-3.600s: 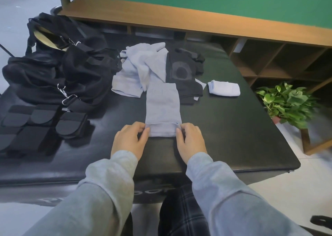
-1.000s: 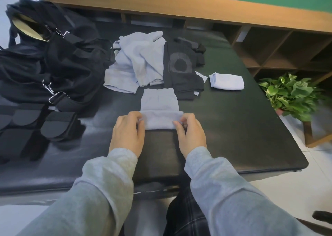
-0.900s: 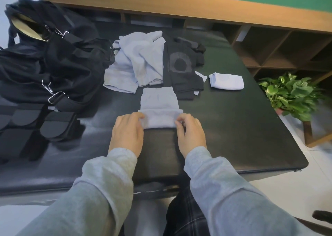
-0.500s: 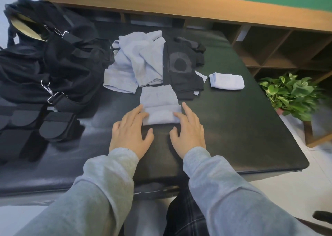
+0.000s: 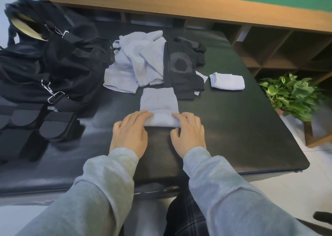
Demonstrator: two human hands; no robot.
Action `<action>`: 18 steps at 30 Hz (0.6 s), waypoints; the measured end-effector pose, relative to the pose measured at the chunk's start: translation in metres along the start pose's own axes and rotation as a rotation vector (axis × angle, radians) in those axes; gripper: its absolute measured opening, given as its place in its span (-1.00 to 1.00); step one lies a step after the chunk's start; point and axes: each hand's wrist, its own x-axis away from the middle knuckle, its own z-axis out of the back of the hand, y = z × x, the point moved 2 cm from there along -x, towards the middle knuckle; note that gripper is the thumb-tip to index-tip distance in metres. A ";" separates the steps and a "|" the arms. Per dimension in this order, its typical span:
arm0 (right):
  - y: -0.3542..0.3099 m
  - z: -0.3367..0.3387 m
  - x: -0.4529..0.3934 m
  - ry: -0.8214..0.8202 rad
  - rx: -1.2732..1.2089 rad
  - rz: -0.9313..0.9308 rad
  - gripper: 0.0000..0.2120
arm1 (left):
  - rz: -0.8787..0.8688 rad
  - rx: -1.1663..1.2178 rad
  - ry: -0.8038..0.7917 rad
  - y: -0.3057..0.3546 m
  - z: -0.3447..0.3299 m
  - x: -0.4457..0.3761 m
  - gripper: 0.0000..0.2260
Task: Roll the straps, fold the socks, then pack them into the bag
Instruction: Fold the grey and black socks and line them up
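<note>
Both hands press on the light blue sock (image 5: 159,108) at mid-worktop (image 5: 233,128), just before the unfolded sock pile (image 5: 136,65). The left hand (image 5: 130,133) and right hand (image 5: 188,131) lay near-straight fingers flat on the rolled near end, apparently to keep the roll tight. No writing is legible anywhere.

We see a pale blue sock (image 5: 159,103) on the black table (image 5: 233,137), more pale blue socks (image 5: 136,65) beside a black garment (image 5: 181,70) with a grey ring, a black bag (image 5: 53,59), black straps (image 5: 36,124), grey sleeves (image 5: 111,178), dark plaid trousers (image 5: 186,217), a green plant (image 5: 291,94), and a brown wooden shelf (image 5: 197,7).
</note>
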 end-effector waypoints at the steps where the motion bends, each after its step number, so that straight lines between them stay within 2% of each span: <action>1: 0.000 0.000 0.000 0.014 -0.015 0.006 -0.57 | 0.010 0.011 -0.002 0.000 0.000 0.000 -0.56; 6: 0.000 0.001 0.001 0.045 -0.116 0.029 -0.73 | 0.210 0.156 -0.026 -0.002 0.003 0.001 -0.66; 13: 0.003 0.007 0.004 -0.015 -0.292 -0.150 -0.76 | 0.262 0.290 0.015 0.001 0.009 0.003 -0.65; 18: 0.003 0.007 0.005 0.016 -0.413 -0.186 -0.78 | 0.285 0.317 0.031 0.000 0.009 0.003 -0.67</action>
